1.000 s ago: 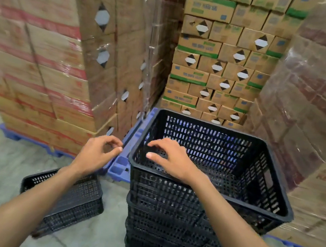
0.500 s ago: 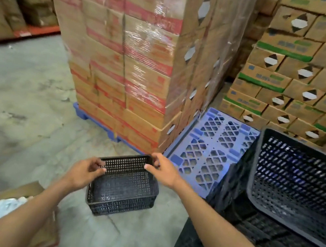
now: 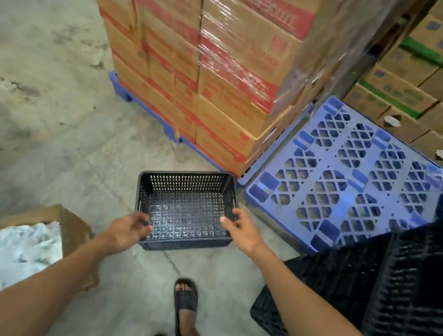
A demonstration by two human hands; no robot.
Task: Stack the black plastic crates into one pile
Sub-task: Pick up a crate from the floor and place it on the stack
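Note:
A small black plastic crate (image 3: pixel 185 205) sits empty on the concrete floor in front of me. My left hand (image 3: pixel 126 229) curls over its near-left rim. My right hand (image 3: pixel 242 230) holds the right rim, thumb inside and fingers over the edge. The crate rests flat on the floor. The pile of larger black crates (image 3: pixel 411 299) stands at the right, close to my right forearm, with only its upper part in view.
A bare blue pallet (image 3: pixel 358 175) lies just right of the small crate. Behind it rises a shrink-wrapped stack of cartons (image 3: pixel 216 65) on another blue pallet. An open cardboard box (image 3: pixel 12 251) holding white material stands at the lower left. My sandalled foot (image 3: pixel 184 301) is below the crate.
My view swung left and down from the tall pile to the small crate. Both hands left the pile's top crate and came onto the small crate's rim.

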